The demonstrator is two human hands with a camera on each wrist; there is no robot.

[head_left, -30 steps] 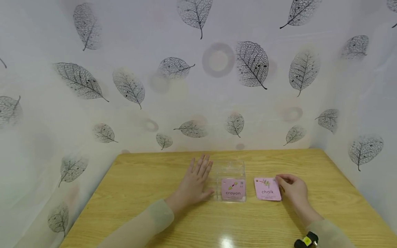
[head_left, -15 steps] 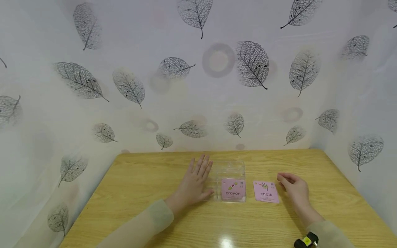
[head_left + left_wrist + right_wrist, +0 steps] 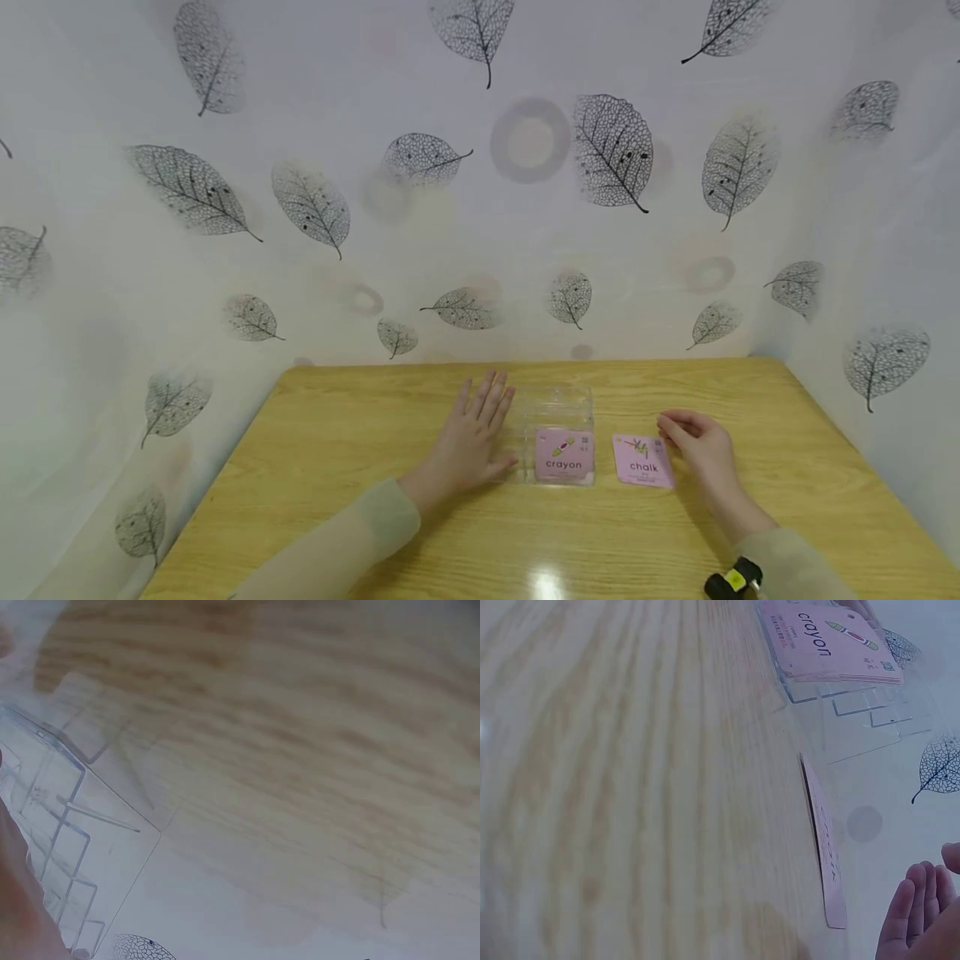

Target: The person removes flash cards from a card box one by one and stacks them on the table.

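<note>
My left hand (image 3: 468, 442) lies with straight fingers against the left side of a clear plastic tiered rack (image 3: 555, 402). A pink card printed "crayon" (image 3: 564, 456) stands at the rack's front; the right wrist view shows several cards stacked there. To the right, a pink card printed "chalk" (image 3: 642, 461) lies on the table. My right hand (image 3: 701, 450) is just above that card's upper right corner, fingers loosely bent and thumb near the fingertips. In the right wrist view the fingers (image 3: 919, 904) hold nothing, and the chalk card (image 3: 825, 847) appears nearly edge-on.
The wooden table (image 3: 337, 467) reaches back to a white leaf-print curtain (image 3: 480, 242), which also hangs along both sides. A black strap device with a yellow label (image 3: 733, 579) is on the right wrist.
My right hand has let go of the chalk card's corner, which now lies flat. It drew slightly right, then came back left over the corner. The left hand stays still.
</note>
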